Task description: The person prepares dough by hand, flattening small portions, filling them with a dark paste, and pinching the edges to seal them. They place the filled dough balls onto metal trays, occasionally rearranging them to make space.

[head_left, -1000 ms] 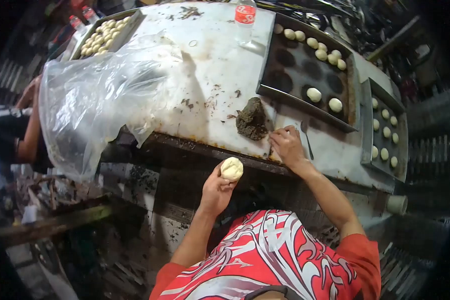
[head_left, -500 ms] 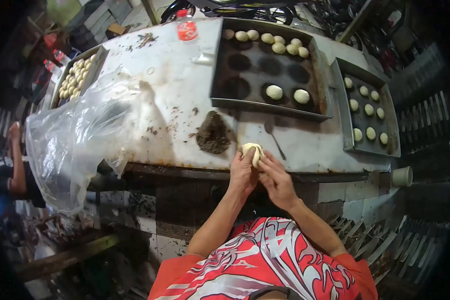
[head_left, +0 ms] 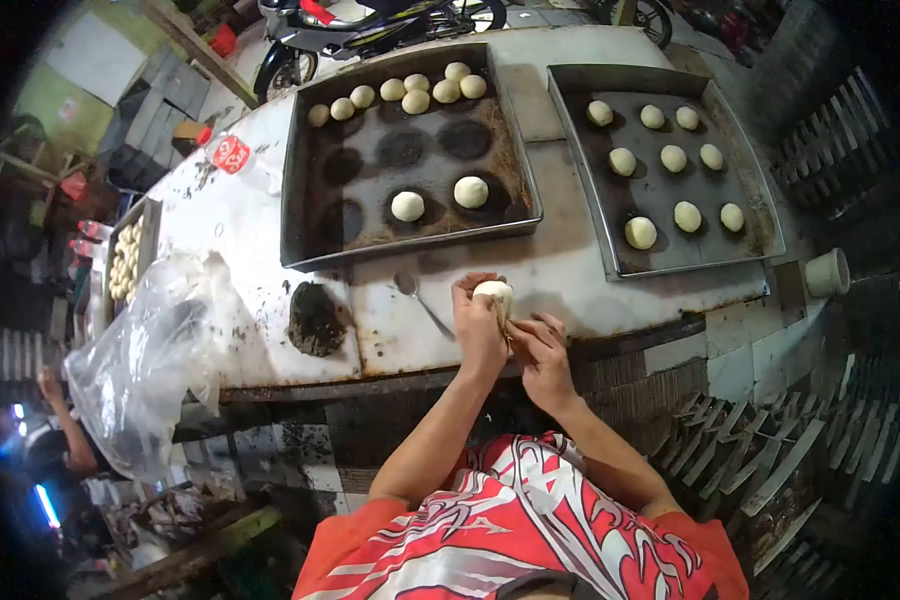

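Note:
Just above the table's front edge, my left hand is closed around a pale dough ball, whose top shows between the fingers. My right hand is closed too, its thumb and fingertips pinching at the lower side of the same dough; the pinched part is mostly hidden. Left of my hands, a metal spoon lies on the table. Farther left sits a heap of dark brown filling. Behind them stands a dark metal baking tray, with two dough balls near its front and several along its back.
A second baking tray with several spaced dough balls stands at the right. Clear plastic sheeting hangs over the table's left edge, near another tray of dough balls. A bottle is at the back; another person's arm shows far left.
My view has swung right, so the trays, spoon and filling appear farther left. My right fingers have moved from the dough's side to pinching beneath it; my left hand still holds it.

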`<state>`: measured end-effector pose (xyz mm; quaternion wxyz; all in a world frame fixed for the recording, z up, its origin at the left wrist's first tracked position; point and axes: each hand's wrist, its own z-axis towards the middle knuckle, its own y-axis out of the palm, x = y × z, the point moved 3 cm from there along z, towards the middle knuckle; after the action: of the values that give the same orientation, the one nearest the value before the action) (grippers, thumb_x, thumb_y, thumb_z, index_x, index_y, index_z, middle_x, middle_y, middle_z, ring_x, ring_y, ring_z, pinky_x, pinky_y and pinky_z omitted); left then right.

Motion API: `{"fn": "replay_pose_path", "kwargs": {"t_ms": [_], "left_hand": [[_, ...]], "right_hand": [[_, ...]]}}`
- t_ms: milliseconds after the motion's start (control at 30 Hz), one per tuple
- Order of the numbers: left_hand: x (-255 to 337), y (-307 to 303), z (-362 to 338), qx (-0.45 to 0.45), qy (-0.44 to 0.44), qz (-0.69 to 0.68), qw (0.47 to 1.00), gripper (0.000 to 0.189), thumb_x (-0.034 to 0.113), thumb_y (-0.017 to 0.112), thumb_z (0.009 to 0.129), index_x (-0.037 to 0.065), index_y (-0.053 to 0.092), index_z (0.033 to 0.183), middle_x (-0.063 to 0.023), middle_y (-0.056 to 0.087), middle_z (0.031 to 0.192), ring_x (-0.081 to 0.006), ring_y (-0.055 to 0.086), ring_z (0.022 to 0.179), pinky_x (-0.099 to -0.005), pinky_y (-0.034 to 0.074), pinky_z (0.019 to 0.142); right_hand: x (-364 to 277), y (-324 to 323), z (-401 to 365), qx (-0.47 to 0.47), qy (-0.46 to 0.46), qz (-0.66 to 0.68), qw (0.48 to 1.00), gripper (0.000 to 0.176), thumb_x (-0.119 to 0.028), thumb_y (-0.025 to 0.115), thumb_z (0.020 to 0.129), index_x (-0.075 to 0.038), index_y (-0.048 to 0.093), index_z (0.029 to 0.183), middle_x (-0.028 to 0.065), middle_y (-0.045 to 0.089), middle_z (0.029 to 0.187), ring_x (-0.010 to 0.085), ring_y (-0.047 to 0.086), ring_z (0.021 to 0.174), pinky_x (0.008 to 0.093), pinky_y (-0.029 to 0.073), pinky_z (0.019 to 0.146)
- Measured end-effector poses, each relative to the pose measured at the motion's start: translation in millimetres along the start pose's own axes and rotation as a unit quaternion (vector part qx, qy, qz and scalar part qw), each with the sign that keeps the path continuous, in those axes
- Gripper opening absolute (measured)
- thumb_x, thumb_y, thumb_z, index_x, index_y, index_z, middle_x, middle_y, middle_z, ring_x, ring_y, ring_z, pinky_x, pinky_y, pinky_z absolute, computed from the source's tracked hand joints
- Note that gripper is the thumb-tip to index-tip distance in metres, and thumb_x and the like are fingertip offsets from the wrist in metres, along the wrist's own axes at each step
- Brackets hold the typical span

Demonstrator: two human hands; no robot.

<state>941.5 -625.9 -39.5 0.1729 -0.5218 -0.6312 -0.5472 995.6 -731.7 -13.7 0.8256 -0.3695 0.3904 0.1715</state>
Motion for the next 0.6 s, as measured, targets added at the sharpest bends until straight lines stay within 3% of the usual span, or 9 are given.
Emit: {"fn": "replay_pose_path", "kwargs": {"t_ms": [67, 100, 133, 267, 300, 367, 433, 500, 600], "left_hand": [[-7.1, -4.0, 20.5, -0.072, 0.182, 0.285, 0.938, 0.034, -0.002, 0.038, 0.08, 0.003, 0.042, 0.113, -0.0204, 0.047, 0.118, -0.0331, 0.048, 0.107, -0.0443, 0.04, 0.091], [-12.6, -3.3, 26.2, -0.136, 0.344, 0.53, 0.763, 0.036, 0.001, 0.041, 0.081, 0.002, 0.042, 0.117, -0.0218, 0.044, 0.122, -0.0358, 0.044, 0.114, -0.0484, 0.034, 0.098], [-33.8, -20.5, 40.0, -0.199, 0.32, 0.704, 0.602, 0.056, 0.007, 0.05, 0.08, 0.004, 0.032, 0.132, -0.0216, 0.034, 0.135, -0.038, 0.027, 0.129, -0.0513, 0.016, 0.107], [65.2, -1.8, 22.6, -0.345, 0.148, 0.567, 0.733, 0.079, 0.008, 0.058, 0.076, 0.009, 0.014, 0.142, -0.0178, 0.02, 0.145, -0.0329, 0.01, 0.137, -0.0481, 0.002, 0.11], [101.6, -1.7, 29.9, -0.347, 0.249, 0.537, 0.727, 0.073, 0.005, 0.055, 0.078, 0.009, 0.018, 0.14, -0.019, 0.027, 0.142, -0.0322, 0.029, 0.131, -0.0472, 0.021, 0.107], [179.6, -22.8, 89.1, -0.299, 0.084, 0.44, 0.842, 0.051, 0.004, 0.051, 0.081, 0.005, 0.036, 0.13, -0.0192, 0.048, 0.125, -0.0273, 0.054, 0.109, -0.0416, 0.044, 0.091], [216.0, -34.9, 130.6, -0.315, 0.017, 0.518, 0.795, 0.028, 0.007, 0.048, 0.085, 0.0, 0.052, 0.112, -0.0142, 0.063, 0.097, -0.0187, 0.062, 0.082, -0.0336, 0.051, 0.071], [244.5, -44.5, 186.9, -0.22, 0.237, 0.584, 0.745, 0.023, 0.012, 0.049, 0.085, -0.004, 0.057, 0.1, -0.0124, 0.064, 0.08, -0.0161, 0.061, 0.074, -0.03, 0.048, 0.069], [265.3, -46.9, 304.4, -0.098, 0.298, 0.674, 0.669, 0.025, 0.017, 0.052, 0.083, -0.001, 0.058, 0.1, -0.0229, 0.062, 0.089, -0.0369, 0.06, 0.085, -0.0412, 0.047, 0.075]], "right_hand": [[22.6, -10.1, 1.5, -0.055, -0.012, -0.036, 0.998, 0.017, -0.003, 0.06, 0.078, -0.001, 0.063, 0.095, 0.0124, 0.061, 0.091, 0.031, 0.054, 0.093, 0.0377, 0.041, 0.086], [43.9, -9.3, 4.0, -0.059, 0.079, -0.005, 0.995, 0.015, -0.007, 0.056, 0.082, 0.0, 0.063, 0.094, 0.0151, 0.062, 0.091, 0.0319, 0.056, 0.089, 0.0389, 0.043, 0.083], [52.0, -5.5, 17.0, -0.009, 0.108, -0.005, 0.994, 0.015, -0.009, 0.054, 0.084, 0.0, 0.062, 0.094, 0.0163, 0.062, 0.091, 0.0325, 0.056, 0.086, 0.0398, 0.043, 0.081], [52.9, 60.4, 71.5, 0.015, 0.203, 0.042, 0.978, 0.019, -0.013, 0.05, 0.088, 0.001, 0.059, 0.096, 0.0191, 0.061, 0.089, 0.0339, 0.058, 0.082, 0.0413, 0.045, 0.077], [61.5, 92.1, 58.7, -0.024, 0.108, -0.098, 0.989, 0.019, -0.014, 0.053, 0.086, -0.001, 0.058, 0.099, 0.0187, 0.06, 0.092, 0.0348, 0.057, 0.088, 0.0419, 0.043, 0.083], [20.6, 111.4, 24.4, -0.085, -0.05, -0.185, 0.978, 0.019, -0.016, 0.061, 0.08, -0.004, 0.059, 0.095, 0.017, 0.057, 0.097, 0.0364, 0.053, 0.095, 0.045, 0.04, 0.088], [23.0, 87.3, -8.2, -0.134, -0.059, -0.2, 0.969, 0.024, -0.017, 0.067, 0.072, -0.006, 0.059, 0.091, 0.0153, 0.055, 0.102, 0.0379, 0.048, 0.102, 0.0497, 0.035, 0.092], [64.3, 43.0, -17.1, -0.152, 0.036, -0.237, 0.959, 0.022, -0.014, 0.068, 0.071, -0.005, 0.058, 0.088, 0.0158, 0.054, 0.104, 0.0375, 0.046, 0.105, 0.0511, 0.035, 0.093], [55.6, 44.0, 54.4, -0.115, 0.128, -0.344, 0.923, 0.02, -0.016, 0.065, 0.075, 0.0, 0.055, 0.082, 0.0167, 0.055, 0.099, 0.0389, 0.047, 0.103, 0.0508, 0.032, 0.095]]}}
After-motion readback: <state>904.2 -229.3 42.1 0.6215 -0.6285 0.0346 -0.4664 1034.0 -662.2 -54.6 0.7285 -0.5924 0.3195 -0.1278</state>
